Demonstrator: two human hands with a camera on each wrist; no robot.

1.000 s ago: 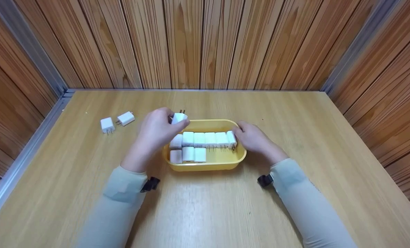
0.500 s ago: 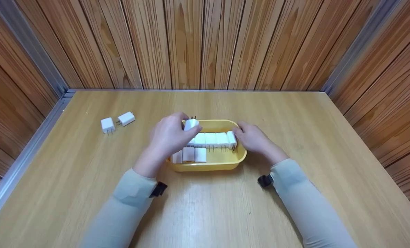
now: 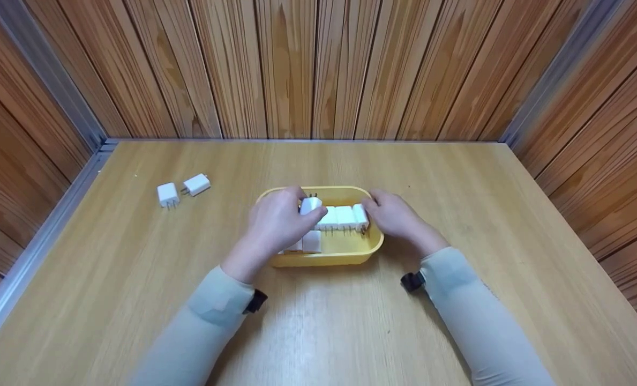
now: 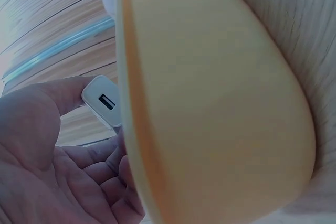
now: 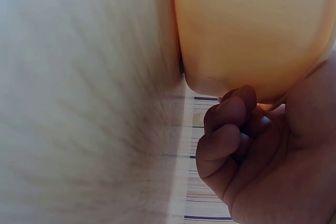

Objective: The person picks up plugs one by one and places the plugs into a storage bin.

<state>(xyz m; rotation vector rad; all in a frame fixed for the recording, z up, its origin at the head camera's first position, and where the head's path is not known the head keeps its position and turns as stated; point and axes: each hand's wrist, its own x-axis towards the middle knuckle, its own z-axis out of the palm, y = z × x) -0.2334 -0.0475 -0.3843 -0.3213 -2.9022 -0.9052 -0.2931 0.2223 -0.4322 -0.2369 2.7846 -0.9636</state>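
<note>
My left hand (image 3: 278,221) pinches a white USB wall charger (image 3: 310,205) over the yellow plastic tub (image 3: 326,260), prongs pointing away toward the back. In the left wrist view the charger's USB port (image 4: 107,102) faces the camera, just beyond the tub's rim. Several more white chargers (image 3: 344,215) stand in a row inside the tub, with a shorter row (image 3: 311,241) in front; my left hand covers part of both. At the tub's right end, my right hand (image 3: 396,215) grips the rim, its fingers (image 5: 226,113) curled against the outer wall.
Two loose white chargers, one upright (image 3: 167,194) and one on its side (image 3: 197,184), lie on the wooden table (image 3: 318,327) to the left. Wood-patterned panels (image 3: 291,69) enclose the back and both sides.
My left hand has moved right and a little nearer with the charger, from the tub's left end to over the middle of the back row. The right hand stays on the rim.
</note>
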